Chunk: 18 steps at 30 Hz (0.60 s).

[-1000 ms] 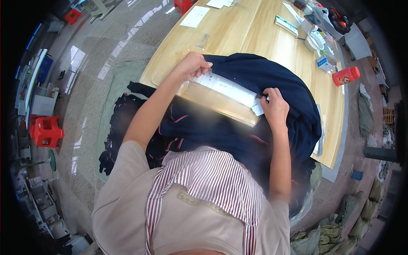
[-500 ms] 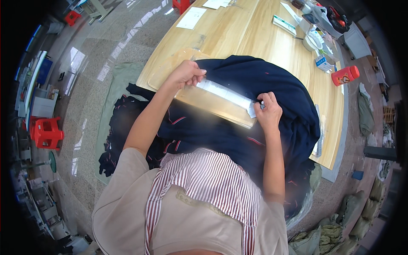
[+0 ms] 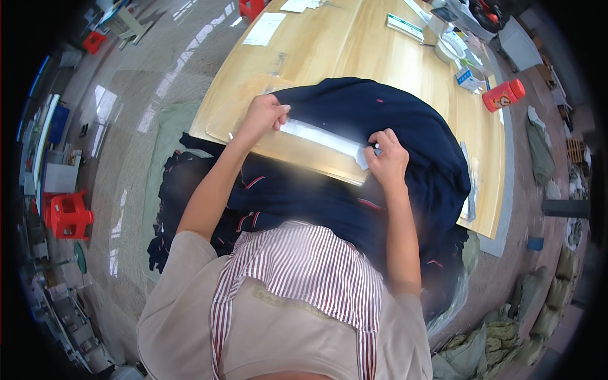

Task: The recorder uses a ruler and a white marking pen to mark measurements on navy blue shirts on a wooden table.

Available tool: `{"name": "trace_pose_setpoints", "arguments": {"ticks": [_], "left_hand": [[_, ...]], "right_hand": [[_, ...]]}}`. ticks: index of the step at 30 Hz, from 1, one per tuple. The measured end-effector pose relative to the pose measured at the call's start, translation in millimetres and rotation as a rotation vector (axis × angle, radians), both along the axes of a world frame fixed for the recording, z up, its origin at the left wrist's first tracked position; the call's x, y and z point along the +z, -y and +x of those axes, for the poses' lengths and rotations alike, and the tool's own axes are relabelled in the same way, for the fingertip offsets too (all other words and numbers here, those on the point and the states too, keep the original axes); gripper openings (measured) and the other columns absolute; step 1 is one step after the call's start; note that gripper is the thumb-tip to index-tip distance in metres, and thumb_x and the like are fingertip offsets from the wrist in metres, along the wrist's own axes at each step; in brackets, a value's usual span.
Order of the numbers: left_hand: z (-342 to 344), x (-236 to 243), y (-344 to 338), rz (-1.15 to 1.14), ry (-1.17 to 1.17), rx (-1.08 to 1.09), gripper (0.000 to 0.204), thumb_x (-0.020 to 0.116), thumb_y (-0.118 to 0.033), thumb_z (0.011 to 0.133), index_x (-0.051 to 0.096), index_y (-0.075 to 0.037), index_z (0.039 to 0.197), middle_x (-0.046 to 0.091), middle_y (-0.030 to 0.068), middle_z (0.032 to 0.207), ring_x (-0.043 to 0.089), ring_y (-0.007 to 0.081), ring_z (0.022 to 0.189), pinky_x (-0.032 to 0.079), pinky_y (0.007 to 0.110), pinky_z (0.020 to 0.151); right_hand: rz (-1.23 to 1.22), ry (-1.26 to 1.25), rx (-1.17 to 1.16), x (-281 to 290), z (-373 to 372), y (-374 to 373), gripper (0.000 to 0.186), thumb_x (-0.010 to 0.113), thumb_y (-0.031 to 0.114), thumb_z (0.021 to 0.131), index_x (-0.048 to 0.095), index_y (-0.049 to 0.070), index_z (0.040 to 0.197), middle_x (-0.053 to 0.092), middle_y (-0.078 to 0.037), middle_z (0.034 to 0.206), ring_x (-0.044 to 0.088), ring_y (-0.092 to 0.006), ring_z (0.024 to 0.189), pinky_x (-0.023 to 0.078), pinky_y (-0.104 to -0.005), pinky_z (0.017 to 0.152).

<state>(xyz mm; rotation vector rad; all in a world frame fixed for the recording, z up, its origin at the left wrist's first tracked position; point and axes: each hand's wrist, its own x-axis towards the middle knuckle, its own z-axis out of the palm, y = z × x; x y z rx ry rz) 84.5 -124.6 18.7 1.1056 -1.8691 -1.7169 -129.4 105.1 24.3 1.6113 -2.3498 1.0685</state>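
Observation:
My left hand [image 3: 265, 119] is closed in a pinch at the left end of a pale, glossy strip [image 3: 323, 138]. At the strip's right end, the fingers of my right hand [image 3: 389, 157] are pinched together, with a small dark and white thing [image 3: 376, 149] showing between them; its kind I cannot make out. Dark navy fabric [image 3: 392, 111] with small red-and-white trims lies heaped around and beyond the strip. Bare wood-coloured board [image 3: 304, 161] shows on the near side of the strip, and more navy fabric [image 3: 297, 196] hangs below it.
The wooden table [image 3: 329, 50] carries papers [image 3: 264, 29], a white cup [image 3: 449, 47], a small blue-and-white box [image 3: 468, 80] and a red bottle [image 3: 503, 95] at its right side. A red stool [image 3: 68, 215] stands on the floor at left. Sacks [image 3: 544, 310] lie at lower right.
The whole view has shifted slightly. Both hands stay pinched at the strip's two ends, almost unmoved relative to it.

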Motion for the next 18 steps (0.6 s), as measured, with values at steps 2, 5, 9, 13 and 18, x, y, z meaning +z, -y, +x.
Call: {"name": "trace_pose_setpoints", "arguments": {"ticks": [2, 5, 9, 13, 18], "left_hand": [[-0.3, 2.5, -3.2, -0.019, -0.065, 0.035, 0.019, 0.064, -0.009, 0.089, 0.059, -0.002, 0.072, 0.062, 0.006, 0.063, 0.055, 0.0096, 0.048, 0.042, 0.024, 0.046], [-0.7, 6.3, -3.5, 0.059, -0.078, 0.041, 0.019, 0.064, -0.01, 0.09, 0.059, -0.003, 0.073, 0.062, 0.0051, 0.064, 0.056, 0.0095, 0.05, 0.041, 0.023, 0.046], [-1.6, 6.3, 3.1, 0.085, -0.016, -0.013, 0.019, 0.064, -0.012, 0.091, 0.059, -0.004, 0.075, 0.062, 0.0043, 0.063, 0.057, 0.0094, 0.05, 0.04, 0.021, 0.045], [0.0, 2.4, 4.3, 0.116, -0.039, -0.011, 0.019, 0.064, -0.012, 0.091, 0.059, -0.004, 0.075, 0.062, 0.0043, 0.063, 0.057, 0.0094, 0.049, 0.04, 0.02, 0.044], [0.8, 0.6, 4.4, 0.12, -0.061, -0.002, 0.019, 0.064, -0.012, 0.091, 0.059, -0.004, 0.075, 0.063, 0.0044, 0.063, 0.057, 0.0097, 0.048, 0.04, 0.021, 0.044]], "right_hand": [[0.004, 0.012, 0.005, -0.3, -0.3, 0.3, 0.011, 0.064, 0.01, 0.069, 0.064, 0.009, 0.08, 0.058, -0.005, 0.079, 0.06, -0.0257, 0.059, 0.048, -0.0369, 0.055], [0.011, -0.004, -0.01, 1.5, -1.9, -1.9, 0.011, 0.064, 0.01, 0.069, 0.064, 0.009, 0.08, 0.058, -0.006, 0.079, 0.06, -0.0257, 0.059, 0.048, -0.037, 0.055], [0.024, -0.016, -0.014, 0.5, -2.1, -1.2, 0.012, 0.065, 0.011, 0.069, 0.064, 0.009, 0.081, 0.057, -0.006, 0.079, 0.06, -0.0268, 0.06, 0.048, -0.0372, 0.056], [0.031, -0.025, -0.024, -1.2, -1.7, -1.1, 0.013, 0.065, 0.011, 0.069, 0.064, 0.009, 0.081, 0.057, -0.006, 0.079, 0.061, -0.0284, 0.063, 0.049, -0.0378, 0.056], [0.025, -0.027, -0.018, -0.8, -1.7, -1.0, 0.013, 0.065, 0.011, 0.069, 0.064, 0.009, 0.082, 0.058, -0.006, 0.079, 0.062, -0.0288, 0.065, 0.049, -0.0383, 0.057]]}}
